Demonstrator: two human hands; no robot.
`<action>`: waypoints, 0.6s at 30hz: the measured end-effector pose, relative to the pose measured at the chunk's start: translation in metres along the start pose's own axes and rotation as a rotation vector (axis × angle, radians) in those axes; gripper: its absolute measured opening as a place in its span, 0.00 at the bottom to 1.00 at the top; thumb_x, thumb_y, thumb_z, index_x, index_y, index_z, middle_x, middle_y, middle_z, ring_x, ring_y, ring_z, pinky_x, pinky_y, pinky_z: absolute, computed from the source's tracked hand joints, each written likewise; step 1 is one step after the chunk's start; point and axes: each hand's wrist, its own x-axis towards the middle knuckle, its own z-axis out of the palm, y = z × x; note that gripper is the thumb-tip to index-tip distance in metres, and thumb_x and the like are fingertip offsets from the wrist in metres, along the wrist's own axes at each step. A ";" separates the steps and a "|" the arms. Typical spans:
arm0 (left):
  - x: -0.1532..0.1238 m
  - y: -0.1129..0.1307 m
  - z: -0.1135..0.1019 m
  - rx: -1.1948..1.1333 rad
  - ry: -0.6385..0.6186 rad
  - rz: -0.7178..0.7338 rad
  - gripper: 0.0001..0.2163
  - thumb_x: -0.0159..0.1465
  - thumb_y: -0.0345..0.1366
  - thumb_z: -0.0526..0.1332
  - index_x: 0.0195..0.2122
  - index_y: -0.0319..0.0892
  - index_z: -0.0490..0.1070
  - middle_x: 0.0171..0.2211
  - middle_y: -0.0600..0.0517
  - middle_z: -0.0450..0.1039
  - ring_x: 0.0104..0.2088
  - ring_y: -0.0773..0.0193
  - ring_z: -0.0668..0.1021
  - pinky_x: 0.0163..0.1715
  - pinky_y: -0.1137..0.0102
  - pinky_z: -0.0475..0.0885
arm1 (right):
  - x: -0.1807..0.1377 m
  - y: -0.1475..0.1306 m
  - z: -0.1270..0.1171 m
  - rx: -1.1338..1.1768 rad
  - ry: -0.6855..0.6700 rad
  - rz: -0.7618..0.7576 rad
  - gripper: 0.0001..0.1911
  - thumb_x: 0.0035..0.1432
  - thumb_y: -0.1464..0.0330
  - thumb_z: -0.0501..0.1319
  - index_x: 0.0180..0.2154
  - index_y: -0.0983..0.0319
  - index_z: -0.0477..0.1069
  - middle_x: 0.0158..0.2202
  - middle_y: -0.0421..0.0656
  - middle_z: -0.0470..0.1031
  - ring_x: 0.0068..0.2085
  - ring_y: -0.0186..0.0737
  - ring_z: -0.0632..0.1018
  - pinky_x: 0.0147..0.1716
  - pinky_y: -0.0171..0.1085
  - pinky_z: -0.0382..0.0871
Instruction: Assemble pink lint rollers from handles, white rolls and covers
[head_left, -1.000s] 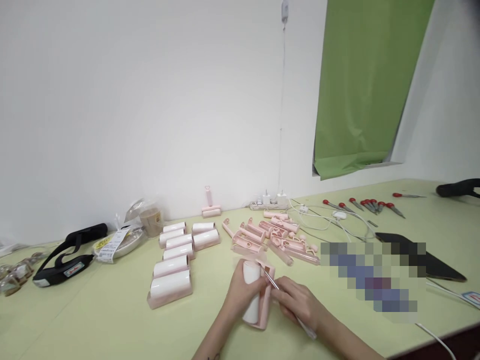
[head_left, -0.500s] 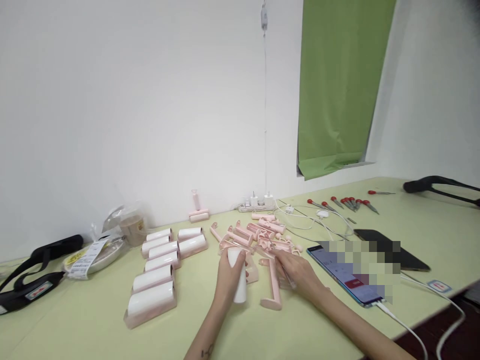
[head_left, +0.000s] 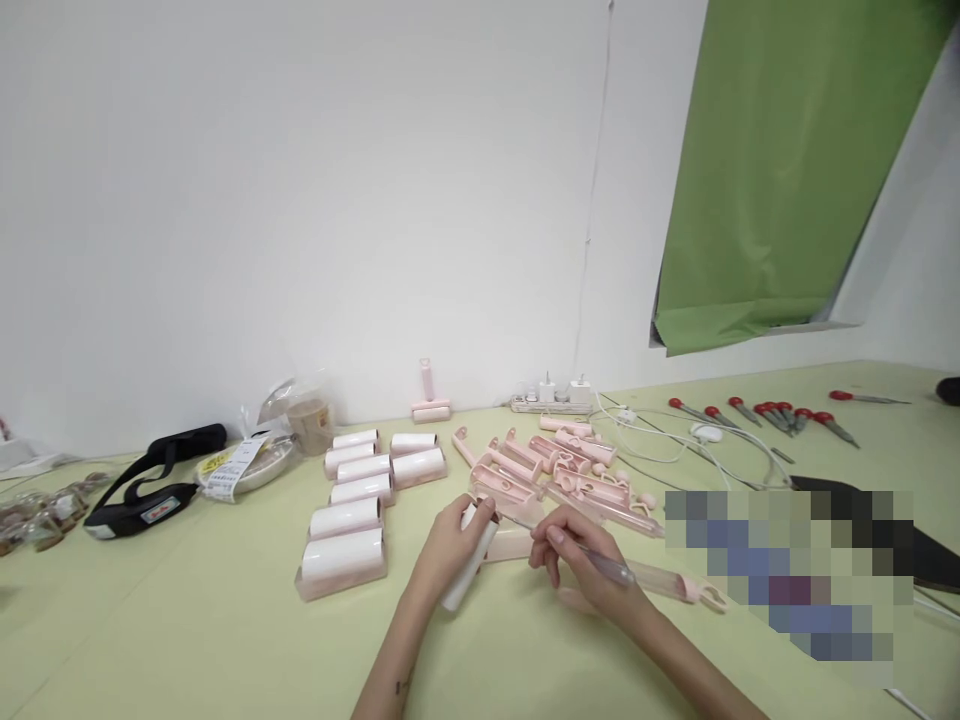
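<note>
The left hand (head_left: 448, 548) angles inward, curled around a tilted white roll (head_left: 466, 578); the right hand (head_left: 583, 568) grips a slim tool (head_left: 613, 568) pointing leftward.

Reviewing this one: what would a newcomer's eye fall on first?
Probably the big green sheet hanging at the upper right. Next, the white rolls grouped left of centre on the table. Near the lower middle, the left hand holds another white roll, the right hand a slim tool.
</note>
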 end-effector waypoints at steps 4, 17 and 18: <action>0.005 0.004 0.000 0.246 0.097 0.092 0.19 0.54 0.54 0.48 0.29 0.44 0.67 0.24 0.51 0.71 0.26 0.60 0.73 0.24 0.72 0.65 | 0.001 -0.002 -0.009 -0.019 0.048 0.009 0.13 0.56 0.60 0.50 0.29 0.62 0.63 0.20 0.40 0.70 0.18 0.30 0.68 0.18 0.31 0.62; 0.030 0.031 0.006 0.535 0.076 0.401 0.17 0.47 0.41 0.60 0.39 0.47 0.61 0.33 0.54 0.71 0.33 0.57 0.74 0.30 0.70 0.64 | 0.059 -0.046 -0.032 -0.043 0.426 0.046 0.19 0.50 0.55 0.55 0.18 0.60 0.54 0.08 0.31 0.53 0.11 0.26 0.55 0.11 0.28 0.49; 0.030 0.032 0.009 0.474 0.076 0.395 0.18 0.47 0.39 0.59 0.40 0.47 0.60 0.34 0.55 0.70 0.33 0.59 0.74 0.32 0.70 0.64 | 0.067 -0.050 -0.031 -0.061 0.412 0.040 0.20 0.47 0.55 0.58 0.17 0.60 0.54 0.08 0.31 0.53 0.12 0.26 0.56 0.11 0.28 0.49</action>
